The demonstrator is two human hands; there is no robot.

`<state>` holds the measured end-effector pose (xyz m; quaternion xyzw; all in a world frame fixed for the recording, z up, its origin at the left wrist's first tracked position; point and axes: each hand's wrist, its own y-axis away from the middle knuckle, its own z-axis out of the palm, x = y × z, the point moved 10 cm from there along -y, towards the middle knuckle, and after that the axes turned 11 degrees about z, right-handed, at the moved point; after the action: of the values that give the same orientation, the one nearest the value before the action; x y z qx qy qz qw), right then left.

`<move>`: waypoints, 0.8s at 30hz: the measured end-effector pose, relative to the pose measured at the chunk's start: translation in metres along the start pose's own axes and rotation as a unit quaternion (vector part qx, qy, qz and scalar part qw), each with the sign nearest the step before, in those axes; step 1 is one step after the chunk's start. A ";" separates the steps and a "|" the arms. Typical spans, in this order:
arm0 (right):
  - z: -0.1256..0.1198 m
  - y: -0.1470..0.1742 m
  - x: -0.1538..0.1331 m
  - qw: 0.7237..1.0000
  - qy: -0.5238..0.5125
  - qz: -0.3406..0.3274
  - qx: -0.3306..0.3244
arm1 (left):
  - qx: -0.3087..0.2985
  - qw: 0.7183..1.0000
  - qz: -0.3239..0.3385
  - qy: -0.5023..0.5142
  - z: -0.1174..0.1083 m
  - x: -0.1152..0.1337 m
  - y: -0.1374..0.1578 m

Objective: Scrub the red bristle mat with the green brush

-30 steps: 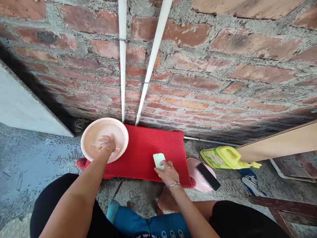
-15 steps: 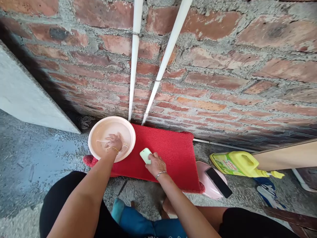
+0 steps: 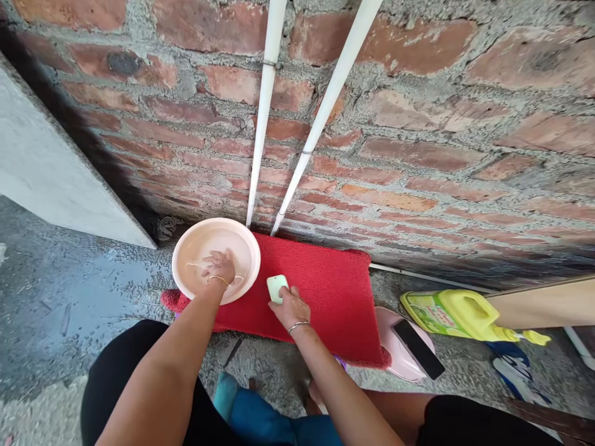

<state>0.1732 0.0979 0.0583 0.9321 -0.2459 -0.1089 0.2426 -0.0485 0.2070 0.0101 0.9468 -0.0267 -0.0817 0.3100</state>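
My left hand point(image 3: 220, 266) is in the water of a pale pink basin point(image 3: 179, 282), fingers spread and holding nothing. The basin sits on the left part of a red plush cover point(image 3: 320, 279). My right hand point(image 3: 292, 308) grips a pale green scrub brush point(image 3: 277, 287), with the thumb and fingers around its near end. The brush rests against the middle of the red cover, and its underside is hidden.
A brick wall point(image 3: 372, 148) with two white pipes point(image 3: 263, 124) rises behind. On the right, a black phone point(image 3: 418, 348) lies on a pink lid-like object point(image 3: 390, 328), near a yellow detergent bottle point(image 3: 449, 313) on its side. A pale slab point(image 3: 60, 161) leans at left.
The view has shifted slightly, moving the scene a little to the right. Relative to the red cover, my right hand and the brush have moved slightly left; my left hand stays in the basin.
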 end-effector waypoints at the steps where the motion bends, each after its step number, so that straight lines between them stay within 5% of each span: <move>1: -0.005 -0.003 0.010 1.000 -0.003 0.019 0.005 | -0.001 1.000 -0.002 0.001 0.000 0.000 -0.001; 4: -0.015 -0.009 0.014 0.999 -0.022 0.042 0.012 | -0.007 1.000 -0.001 0.006 0.000 0.001 0.000; 10: -0.005 -0.011 -0.049 0.999 -0.046 -0.013 -0.020 | 0.004 1.000 0.003 0.001 -0.007 0.001 0.007; 13: -0.002 -0.013 -0.049 0.999 -0.033 -0.031 -0.024 | 0.005 1.000 0.007 0.000 -0.007 0.001 0.008; 16: -0.010 -0.022 -0.002 1.000 -0.021 0.002 -0.004 | 0.001 1.000 0.012 0.005 -0.005 0.003 0.007; 21: -0.041 -0.039 0.118 0.989 -0.049 0.130 0.044 | 0.003 1.000 0.002 -0.002 -0.006 0.001 0.007; 24: -0.054 -0.040 0.149 0.983 -0.057 0.162 0.067 | -0.003 1.000 0.005 -0.001 -0.005 0.001 0.008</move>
<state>0.3346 0.0738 0.0714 0.8861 -0.4140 -0.1047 0.1800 -0.0463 0.2037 0.0186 0.9457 -0.0316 -0.0815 0.3130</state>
